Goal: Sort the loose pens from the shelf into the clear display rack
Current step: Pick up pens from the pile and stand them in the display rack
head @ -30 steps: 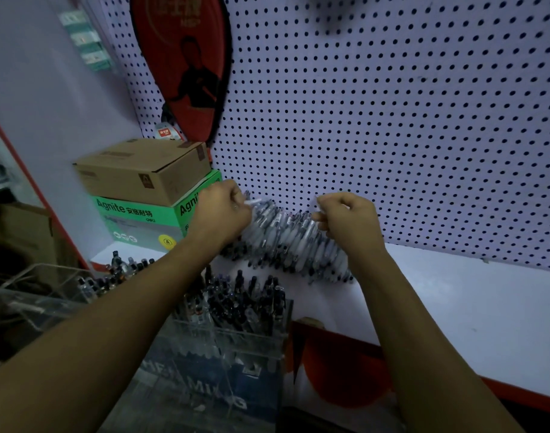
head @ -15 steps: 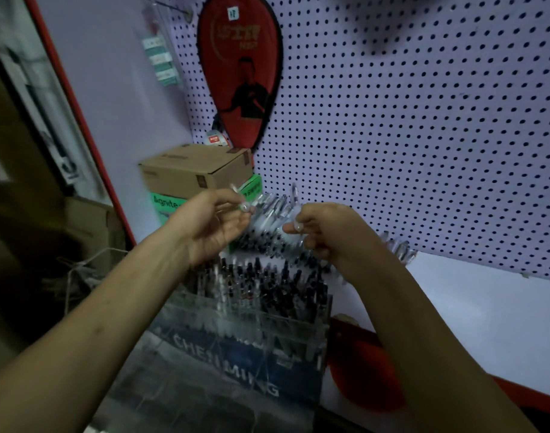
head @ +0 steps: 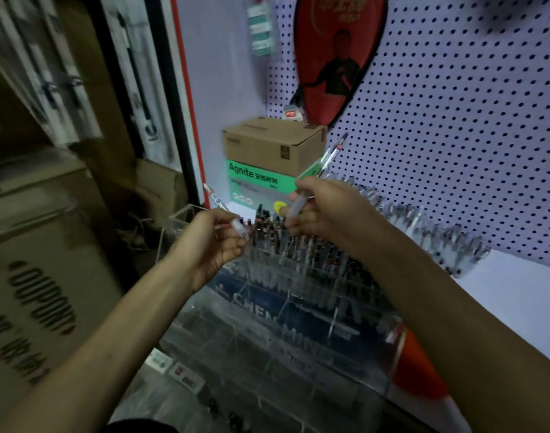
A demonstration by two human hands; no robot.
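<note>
My left hand (head: 215, 242) pinches one clear-barrelled pen (head: 225, 210) between thumb and curled fingers; the pen slants up and to the left, its lower end just above the rack's back row. My right hand (head: 326, 214) grips a second clear pen (head: 322, 170), fingers curled round the lower barrel, the top end pointing up and right toward the pegboard (head: 454, 120). Both hands hover over the clear display rack (head: 298, 307), which sits near me at the shelf's front edge. Its far compartments hold upright dark-capped pens (head: 267, 226); the nearer compartments are blurred and I cannot tell their contents. The loose pens (head: 423, 226) lie in a row on the white shelf (head: 517, 301) against the pegboard, to the right of my right wrist. Far left on the shelf: a brown carton (head: 273, 145) stacked on a green box (head: 255, 182).
</note>
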